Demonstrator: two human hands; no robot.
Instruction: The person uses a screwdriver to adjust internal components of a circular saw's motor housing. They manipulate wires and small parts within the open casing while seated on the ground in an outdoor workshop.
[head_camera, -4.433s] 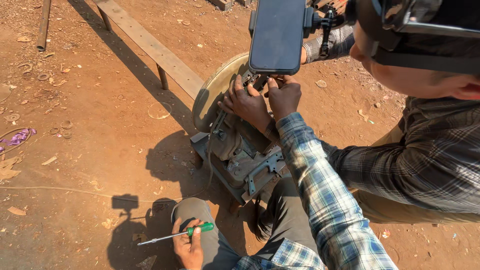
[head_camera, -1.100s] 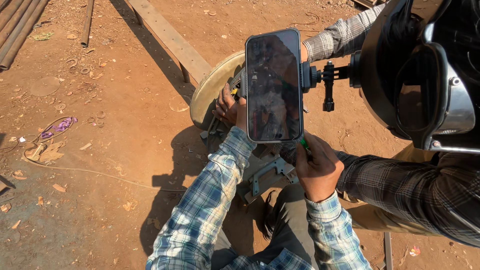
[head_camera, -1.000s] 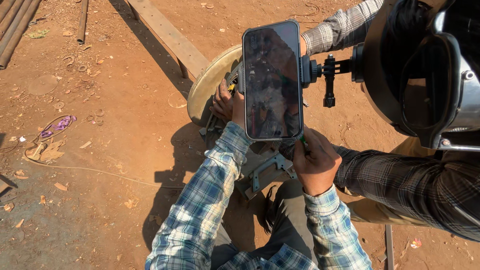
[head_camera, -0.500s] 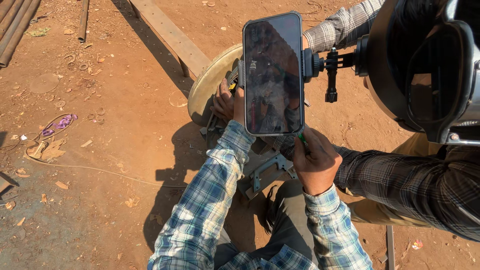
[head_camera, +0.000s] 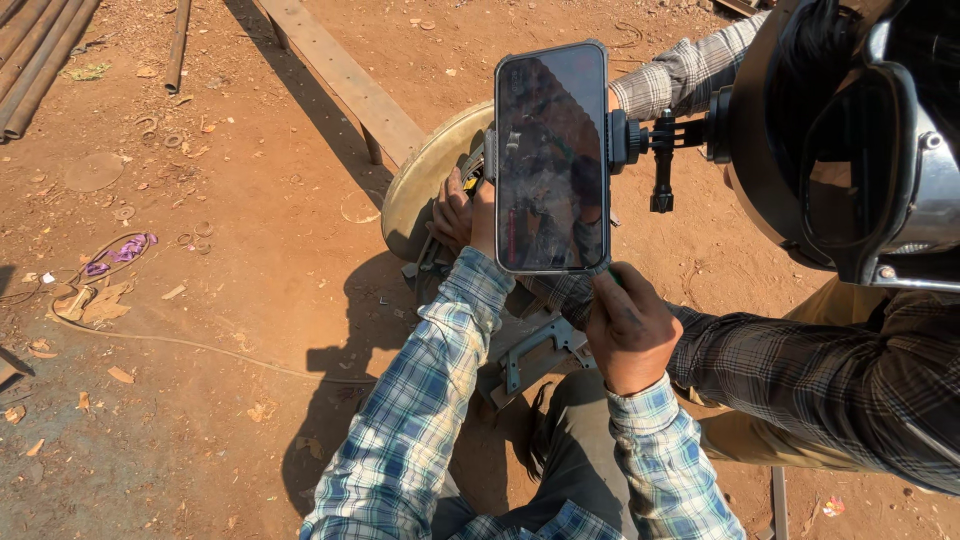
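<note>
My left hand (head_camera: 478, 218) reaches forward in a blue plaid sleeve to a grey metal assembly (head_camera: 535, 345) beside a round metal disc (head_camera: 425, 180). A phone hides its fingers, and a co-worker's hand (head_camera: 450, 203) lies right next to it. My right hand (head_camera: 628, 328) is a closed fist over the assembly, gripping a green-handled screwdriver (head_camera: 609, 270); only a bit of the handle shows. The assembly rests against my legs on red dirt.
A co-worker crouches at right in a dark plaid shirt and a helmet (head_camera: 850, 130), with a phone (head_camera: 551, 157) on a mount in front of it. A long plank (head_camera: 345, 80) and pipes (head_camera: 40, 55) lie behind. A cord (head_camera: 200, 345) crosses the dirt.
About four seconds ago my left hand held the screwdriver by my knee and my right was on the assembly. Now the right holds it and the left reaches forward. The last second shows little movement.
</note>
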